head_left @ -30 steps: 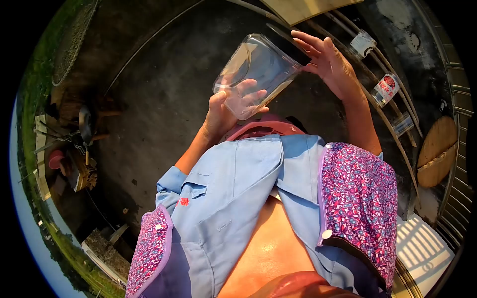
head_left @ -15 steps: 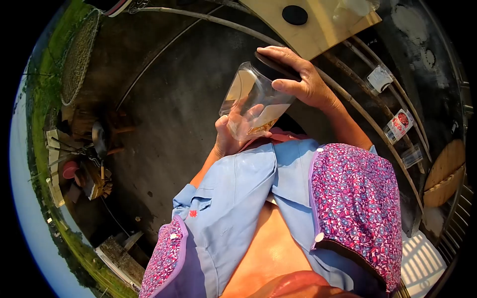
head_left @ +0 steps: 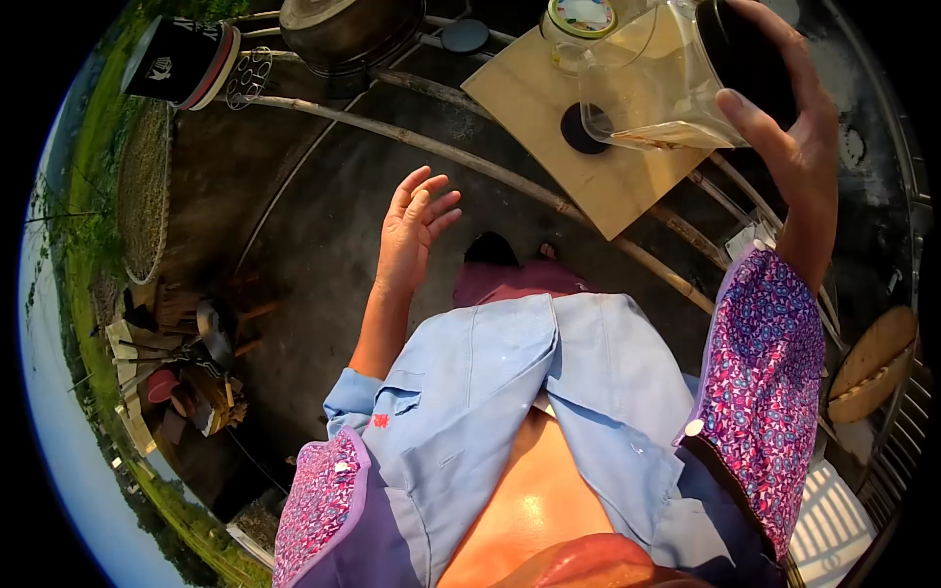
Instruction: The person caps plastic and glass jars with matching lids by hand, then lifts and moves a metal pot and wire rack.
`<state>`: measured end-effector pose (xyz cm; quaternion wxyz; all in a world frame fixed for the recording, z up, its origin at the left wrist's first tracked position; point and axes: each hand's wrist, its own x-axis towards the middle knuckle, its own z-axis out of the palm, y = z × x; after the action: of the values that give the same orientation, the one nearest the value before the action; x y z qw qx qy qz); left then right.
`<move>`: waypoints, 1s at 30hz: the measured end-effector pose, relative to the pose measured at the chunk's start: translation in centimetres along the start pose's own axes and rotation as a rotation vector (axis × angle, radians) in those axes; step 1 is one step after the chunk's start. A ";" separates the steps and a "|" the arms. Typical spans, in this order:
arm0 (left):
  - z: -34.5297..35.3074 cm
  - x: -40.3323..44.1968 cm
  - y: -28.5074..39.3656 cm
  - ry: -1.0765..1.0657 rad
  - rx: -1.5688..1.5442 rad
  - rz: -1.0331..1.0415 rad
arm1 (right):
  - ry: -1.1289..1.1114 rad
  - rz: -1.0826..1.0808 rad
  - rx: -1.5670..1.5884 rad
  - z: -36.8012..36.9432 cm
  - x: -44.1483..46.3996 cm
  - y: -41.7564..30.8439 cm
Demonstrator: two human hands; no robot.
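My right hand (head_left: 804,142) grips a clear plastic jar (head_left: 657,93) by its dark lid end, thumb on one side and fingers on the other. The jar lies on its side above a pale square board (head_left: 613,201), its base pointing left. Partly behind the base, a black disc (head_left: 580,130) rests on the board. Beside the jar stands a smaller jar with a colourful lid (head_left: 582,16). My left hand (head_left: 417,220) is raised over the dark floor, away from the jar, its fingers apart and slightly bent, holding nothing.
Long poles (head_left: 431,142) run below the board. A large pot (head_left: 348,34), a dark tub (head_left: 181,64), a wire ring rack (head_left: 249,78) and a blue-grey disc (head_left: 465,36) are at the top. A round wooden lid (head_left: 872,363) lies at the right, firewood (head_left: 211,397) at the left.
My left hand has let go of the clear jar. My right hand has carried the jar up and right, over the board. The view has shifted, showing the pot and more of the board.
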<state>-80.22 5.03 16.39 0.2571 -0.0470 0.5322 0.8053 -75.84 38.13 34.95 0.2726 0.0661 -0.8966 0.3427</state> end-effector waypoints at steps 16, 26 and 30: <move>12.3 30.9 3.6 -0.547 1.121 0.653 | -0.137 0.413 -0.790 6.5 2.3 14.7; 19.6 36.5 -1.2 -0.885 1.702 0.985 | 0.038 0.466 -0.805 7.5 -0.5 15.3; 19.0 37.9 -1.5 -0.876 1.615 1.068 | 0.056 0.402 -0.803 7.6 -0.7 14.2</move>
<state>-108.45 35.99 10.04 -0.0054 0.6715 0.7216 0.1685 -82.93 43.91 21.68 0.2286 -0.2298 -0.9459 0.0155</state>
